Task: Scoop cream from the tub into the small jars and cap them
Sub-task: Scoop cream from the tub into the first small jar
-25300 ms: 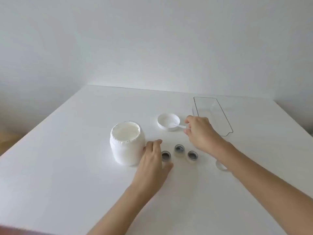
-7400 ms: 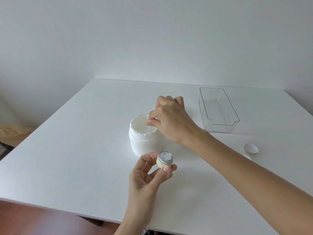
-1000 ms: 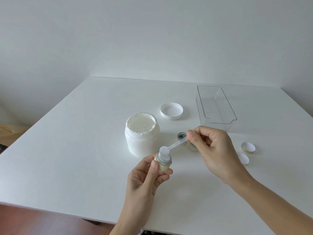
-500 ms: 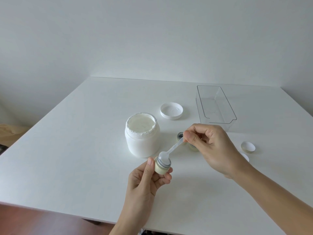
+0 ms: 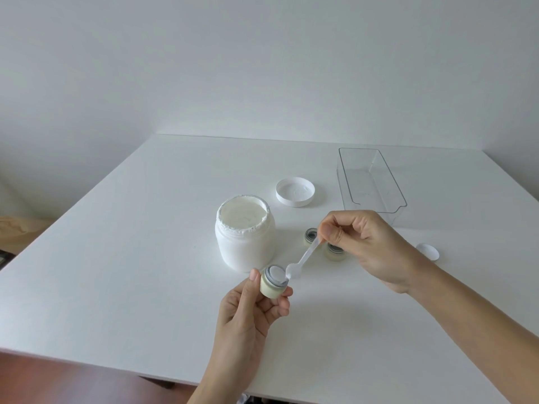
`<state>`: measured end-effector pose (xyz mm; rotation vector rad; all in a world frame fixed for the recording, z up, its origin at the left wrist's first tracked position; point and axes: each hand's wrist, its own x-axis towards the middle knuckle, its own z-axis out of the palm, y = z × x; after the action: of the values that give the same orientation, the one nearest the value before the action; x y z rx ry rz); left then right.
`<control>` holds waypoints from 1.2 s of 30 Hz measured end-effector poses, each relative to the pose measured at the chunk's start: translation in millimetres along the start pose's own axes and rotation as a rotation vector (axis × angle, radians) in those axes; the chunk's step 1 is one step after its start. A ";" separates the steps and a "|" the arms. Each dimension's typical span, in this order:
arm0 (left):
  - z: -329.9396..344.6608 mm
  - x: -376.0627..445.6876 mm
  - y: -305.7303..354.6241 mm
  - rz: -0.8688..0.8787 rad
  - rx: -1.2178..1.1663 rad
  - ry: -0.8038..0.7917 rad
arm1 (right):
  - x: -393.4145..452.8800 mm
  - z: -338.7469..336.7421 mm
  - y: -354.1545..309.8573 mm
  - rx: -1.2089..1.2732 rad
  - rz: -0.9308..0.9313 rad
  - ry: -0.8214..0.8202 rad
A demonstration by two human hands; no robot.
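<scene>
My left hand (image 5: 250, 310) holds a small cream-coloured jar (image 5: 272, 282) tilted toward the right, its mouth filled with white cream. My right hand (image 5: 370, 249) pinches the handle of a small white plastic spoon (image 5: 303, 262), whose bowl touches the right rim of the held jar. The open white tub (image 5: 245, 231) of cream stands just behind the jar. Two more small jars (image 5: 310, 237) (image 5: 335, 252) stand uncapped on the table, partly hidden by my right hand. One small white cap (image 5: 427, 251) lies to the right.
The tub's white lid (image 5: 295, 191) lies upside down behind the tub. A clear plastic bin (image 5: 370, 182) stands at the back right. The white table (image 5: 116, 258) ends close in front of me, with brown floor below its edge.
The spoon's bowl has slid from over the jar's mouth to its right rim. My left hand has tilted the jar and lowered it slightly. My right hand has shifted a little right.
</scene>
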<state>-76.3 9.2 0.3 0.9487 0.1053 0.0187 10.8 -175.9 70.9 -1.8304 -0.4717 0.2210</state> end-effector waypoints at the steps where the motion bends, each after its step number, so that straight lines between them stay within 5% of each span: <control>1: 0.1 0.2 0.4 0.002 -0.014 0.009 | 1.5 -2.0 1.5 0.049 0.048 0.018; 8: 0.6 0.2 3.7 0.014 -0.112 0.076 | 26.3 11.9 10.2 0.373 0.249 0.284; 14: -0.9 -1.0 0.0 0.066 -0.055 0.107 | 38.7 34.3 5.3 -0.303 -0.498 0.586; 18: -1.8 -0.6 -1.2 0.077 -0.061 0.106 | 40.5 31.6 9.0 -0.928 -0.956 0.467; 21: -2.6 -0.3 -2.4 0.090 -0.067 0.104 | 37.4 20.4 8.6 -1.091 -1.085 0.377; 31: -3.8 1.1 -2.9 0.097 -0.103 0.099 | 24.9 3.0 -5.6 -1.099 -1.142 0.448; 36: -4.1 0.9 -4.0 0.098 -0.096 0.093 | 26.8 8.4 -8.3 -0.742 -0.821 0.594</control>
<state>-76.0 10.3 -5.4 0.8563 0.1424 0.1573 30.0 -155.2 78.5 -2.0917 -0.8955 -1.1573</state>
